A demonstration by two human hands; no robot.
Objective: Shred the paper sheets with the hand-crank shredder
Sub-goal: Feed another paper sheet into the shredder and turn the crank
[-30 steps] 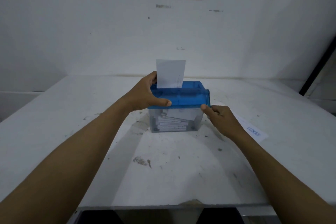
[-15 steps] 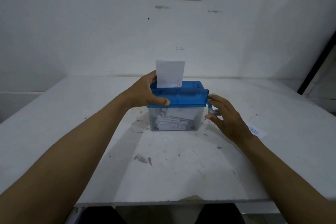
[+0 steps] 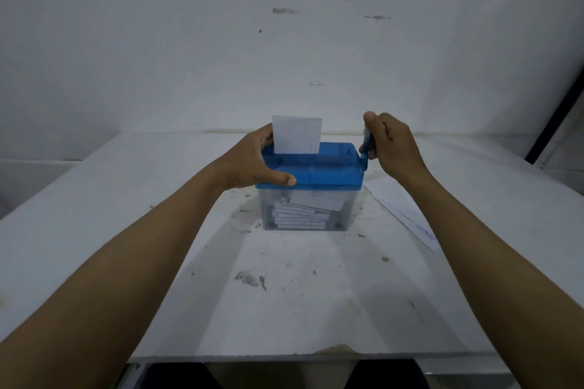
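A small hand-crank shredder with a blue lid and a clear bin stands in the middle of the white table. A white paper sheet sticks upright out of the lid's slot. Paper strips lie piled in the bin. My left hand grips the lid's left end, thumb on the front edge. My right hand holds the blue crank handle at the lid's right side, raised above the lid.
More white paper sheets lie flat on the table to the right of the shredder, partly under my right forearm. A white wall rises behind the table. A dark bar leans at the far right.
My right hand rose from low beside the bin to above the lid, swinging the crank handle upward. The sheet sits slightly lower in the slot. My left hand stayed put.
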